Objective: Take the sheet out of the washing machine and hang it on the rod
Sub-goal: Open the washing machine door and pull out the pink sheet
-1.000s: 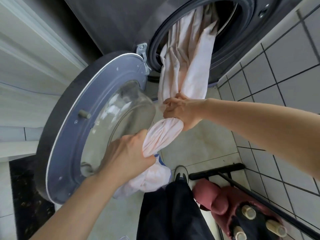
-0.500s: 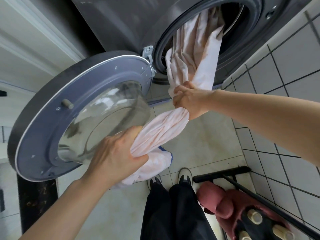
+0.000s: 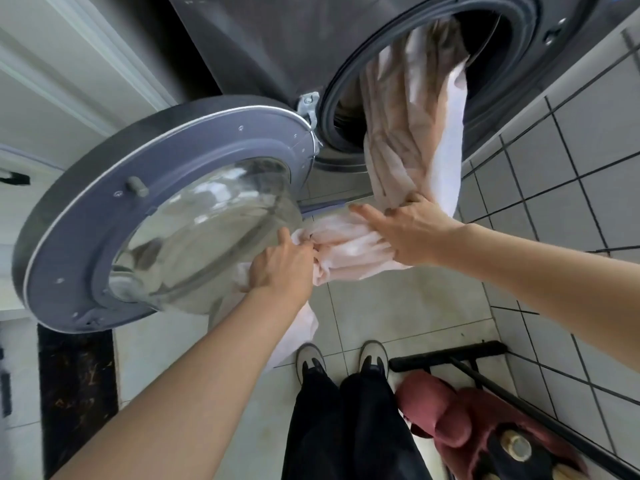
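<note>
From the head camera, the pale pink sheet [image 3: 412, 133] ran out of the drum of the washer [image 3: 263, 39], over the lower lip of the round opening, and down in a thick bunch towards the floor [image 3: 398, 306]. Its upper part was still inside the drum. Below the opening it bent left into a gathered wad between the two hands, and a loose tail hung under the left forearm, down near the shoes [image 3: 341, 360].

The left hand [image 3: 282, 268] gripped the wad, its fingers curled into the cloth, just in front of the glass bowl of the open door [image 3: 166, 216]. The right hand [image 3: 405, 226] lay on the sheet where it bent, with the forefinger stretched out to the left over the cloth and the thumb up against the hanging bunch; whether the other fingers closed round the cloth could not be told, as they were hidden under the hand.

The door hung wide open to the left on its hinge [image 3: 308, 105]. The right wall [image 3: 571, 168] was tiled in grey. At the lower right stood a black rack [image 3: 450, 355], with a dark red cloth [image 3: 453, 420] lying against it. Black trousers [image 3: 346, 427] filled the bottom centre.
</note>
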Tool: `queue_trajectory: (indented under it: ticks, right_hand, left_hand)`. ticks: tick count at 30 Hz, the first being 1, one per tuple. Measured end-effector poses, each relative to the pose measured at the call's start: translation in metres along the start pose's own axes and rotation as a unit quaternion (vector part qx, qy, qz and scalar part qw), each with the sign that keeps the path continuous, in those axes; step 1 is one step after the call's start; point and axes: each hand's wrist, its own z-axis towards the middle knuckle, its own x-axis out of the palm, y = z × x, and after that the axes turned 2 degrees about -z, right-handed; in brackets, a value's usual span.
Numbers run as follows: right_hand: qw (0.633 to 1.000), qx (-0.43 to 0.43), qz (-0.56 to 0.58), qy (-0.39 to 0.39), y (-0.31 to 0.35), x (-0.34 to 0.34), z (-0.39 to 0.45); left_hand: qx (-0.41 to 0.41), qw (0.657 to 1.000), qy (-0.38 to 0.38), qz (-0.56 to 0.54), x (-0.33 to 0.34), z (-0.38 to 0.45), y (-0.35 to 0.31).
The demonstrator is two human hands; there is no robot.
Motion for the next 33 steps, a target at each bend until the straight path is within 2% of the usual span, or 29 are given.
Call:
queue_trajectory:
  ticks: [3, 7, 9, 11, 14, 16, 17, 20, 23, 26, 27, 30, 33]
  right_hand:
    - [0.999, -0.028, -0.005, -0.025, 0.007, 0.001, -0.012]
    - [1.0, 0.005, 0.002, -0.015, 0.022, 0.0, -0.017]
    - [0.997, 0.019, 0.017, -0.068, 0.034, 0.001, -0.015]
    - [0.985, 0.064, 0.115, -0.114, 0.044, -0.004, -0.014]
    - [0.946, 0.094, 0.307, -0.047, 0.05, -0.015, -0.02]
    - [0.909, 0.083, 0.398, -0.093, 0.052, -0.019, -0.026]
    - [0.898, 0.073, 0.423, -0.102, 0.053, -0.018, -0.03]
    - [0.895, 0.026, 0.443, -0.053, 0.053, -0.017, -0.041]
    - [0.917, 0.008, 0.398, 0.023, 0.037, -0.012, -0.044]
    - [0.979, -0.054, 0.185, 0.072, 0.014, -0.007, -0.036]
    - [0.987, -0.08, 0.12, 0.075, 0.008, -0.007, -0.032]
    - [0.989, -0.119, 0.031, 0.077, -0.003, -0.008, -0.012]
    - [0.977, -0.19, -0.02, 0.093, 0.002, -0.012, 0.012]
  left_hand:
    - [0.007, 1.0, -0.001, -0.029, 0.004, 0.003, 0.001]
    - [0.054, 0.993, -0.063, -0.08, 0.012, -0.005, -0.005]
    - [0.1, 0.988, -0.073, -0.087, 0.014, -0.01, -0.014]
    - [0.123, 0.983, -0.08, -0.108, 0.017, -0.013, -0.022]
    - [0.118, 0.982, -0.088, -0.116, 0.02, -0.009, -0.026]
    - [0.113, 0.981, -0.097, -0.123, 0.021, -0.007, -0.022]
    - [0.112, 0.981, -0.104, -0.12, 0.022, -0.007, -0.02]
    - [0.125, 0.982, -0.119, -0.078, 0.022, -0.011, -0.017]
    - [0.134, 0.982, -0.123, -0.057, 0.021, -0.019, -0.014]
    - [0.146, 0.978, -0.137, -0.059, 0.023, -0.027, -0.008]
    - [0.153, 0.975, -0.149, -0.064, 0.026, -0.029, -0.005]
    - [0.198, 0.952, -0.22, -0.082, 0.033, -0.034, 0.004]
    - [0.248, 0.924, -0.275, -0.094, 0.034, -0.042, 0.011]
